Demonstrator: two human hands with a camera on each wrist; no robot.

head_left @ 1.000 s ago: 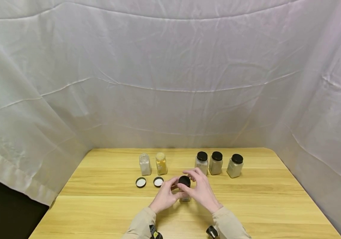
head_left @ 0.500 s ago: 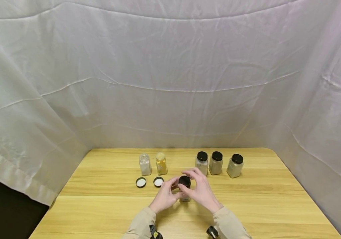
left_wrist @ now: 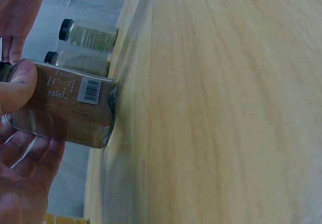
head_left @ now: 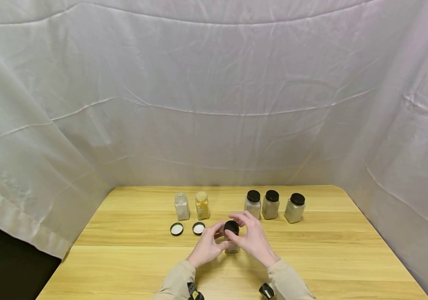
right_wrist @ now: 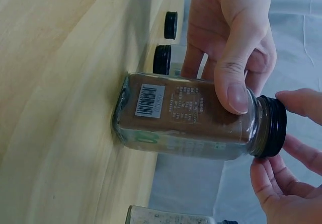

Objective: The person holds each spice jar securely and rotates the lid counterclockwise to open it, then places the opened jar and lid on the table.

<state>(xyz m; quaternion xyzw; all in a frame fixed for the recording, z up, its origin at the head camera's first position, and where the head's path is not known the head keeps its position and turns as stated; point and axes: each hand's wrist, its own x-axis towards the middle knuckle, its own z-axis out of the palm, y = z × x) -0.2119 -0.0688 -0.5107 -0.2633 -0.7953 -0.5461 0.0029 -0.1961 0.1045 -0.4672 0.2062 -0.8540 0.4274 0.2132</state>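
Observation:
A square glass jar of brown powder (right_wrist: 191, 118) stands upright on the table near me, a barcode label low on its side. My left hand (head_left: 207, 246) grips its body, with the thumb (right_wrist: 234, 90) pressed on the near face and the fingers behind. At the top, my right hand (head_left: 252, 238) pinches the black screw lid (right_wrist: 275, 127) between thumb and fingers. The lid sits on the jar's neck, with glass thread showing just beneath it. In the left wrist view the jar (left_wrist: 65, 105) hides part of the left fingers.
At the back left stand two uncapped jars, one of pale powder (head_left: 182, 209) and one of yellow powder (head_left: 202, 208). Two upturned black lids (head_left: 176, 229) lie before them. Three black-capped jars (head_left: 271, 207) stand back right. Pale curtains (head_left: 214, 137) surround the wooden table (head_left: 330, 254).
My right thumb and fingers have shifted slightly around the lid. The left hand and the jar stay in place.

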